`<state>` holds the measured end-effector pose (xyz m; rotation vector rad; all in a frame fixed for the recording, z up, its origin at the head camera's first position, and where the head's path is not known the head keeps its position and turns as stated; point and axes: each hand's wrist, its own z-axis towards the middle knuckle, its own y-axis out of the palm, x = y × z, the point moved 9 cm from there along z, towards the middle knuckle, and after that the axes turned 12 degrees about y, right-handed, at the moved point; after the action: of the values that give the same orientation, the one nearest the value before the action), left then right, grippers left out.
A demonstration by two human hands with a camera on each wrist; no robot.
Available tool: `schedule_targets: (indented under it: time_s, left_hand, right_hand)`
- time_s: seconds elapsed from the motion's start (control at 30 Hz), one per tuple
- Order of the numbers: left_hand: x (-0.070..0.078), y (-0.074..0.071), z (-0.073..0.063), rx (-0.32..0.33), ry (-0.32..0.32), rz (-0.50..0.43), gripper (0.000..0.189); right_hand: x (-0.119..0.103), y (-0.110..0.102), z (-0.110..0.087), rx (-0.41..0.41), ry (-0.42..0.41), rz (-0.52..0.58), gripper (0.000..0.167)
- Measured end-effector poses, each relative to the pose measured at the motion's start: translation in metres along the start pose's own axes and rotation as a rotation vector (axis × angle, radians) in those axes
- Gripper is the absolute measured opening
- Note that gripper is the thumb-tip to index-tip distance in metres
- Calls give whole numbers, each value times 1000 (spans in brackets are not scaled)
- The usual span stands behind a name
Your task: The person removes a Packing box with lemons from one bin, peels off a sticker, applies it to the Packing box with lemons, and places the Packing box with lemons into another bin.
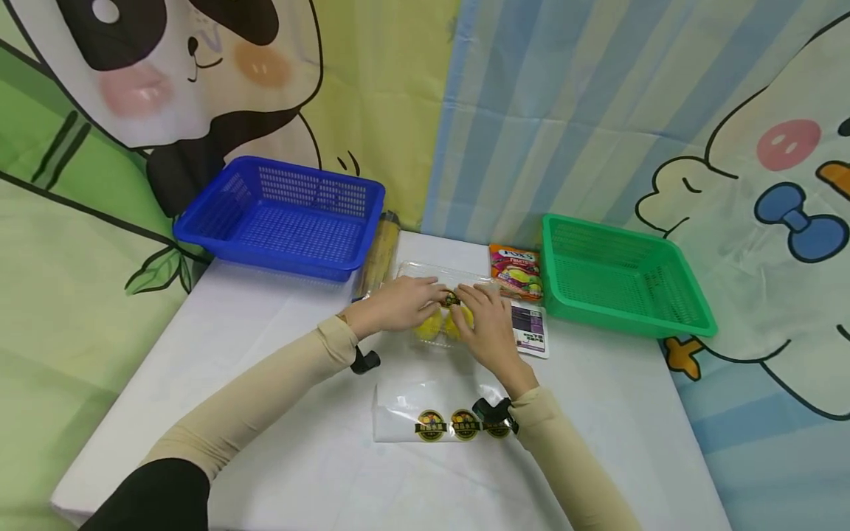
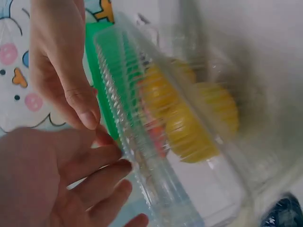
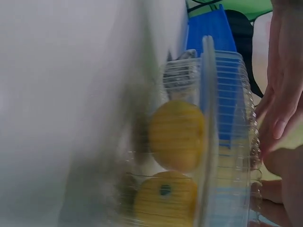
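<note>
A clear plastic clamshell box (image 1: 440, 341) stands in front of me with yellow round fruits (image 2: 201, 123) inside; one fruit (image 3: 165, 198) bears a small dark spot. On its lid, between my hands, lies a round black-and-gold sticker (image 1: 451, 299). My left hand (image 1: 405, 301) reaches over the lid from the left, fingertips at the sticker. From the right, my right hand (image 1: 488, 328) lies over the lid with fingers extended, close to the sticker's other side. Nearer to me is a glossy clear sheet (image 1: 398, 413) with a row of matching round stickers (image 1: 465, 425).
A blue basket (image 1: 292, 254) stands at the back left, a green basket (image 1: 624, 321) at the back right. Beside them lie a long yellowish pack (image 1: 381, 254), a Fox's candy bag (image 1: 516, 273) and a white card with dark print (image 1: 531, 332). A patterned curtain (image 1: 531, 110) hangs behind.
</note>
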<state>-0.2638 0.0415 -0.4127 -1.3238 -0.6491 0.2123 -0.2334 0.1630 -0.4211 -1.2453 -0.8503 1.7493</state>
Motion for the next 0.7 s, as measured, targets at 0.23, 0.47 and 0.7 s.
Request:
schedule_targets:
  time_s: [0.23, 0.47, 0.7]
  left_hand:
    - [7, 28, -20, -222, -22, 246, 67]
    - [7, 23, -22, -206, -94, 317, 68]
    - [-15, -6, -43, 60, -241, 154, 61]
  right_hand:
    - [1, 16, -17, -115, -5, -208, 49]
    - [9, 10, -19, -28, 58, -241, 46]
    - [44, -6, -27, -2, 290, 91, 49]
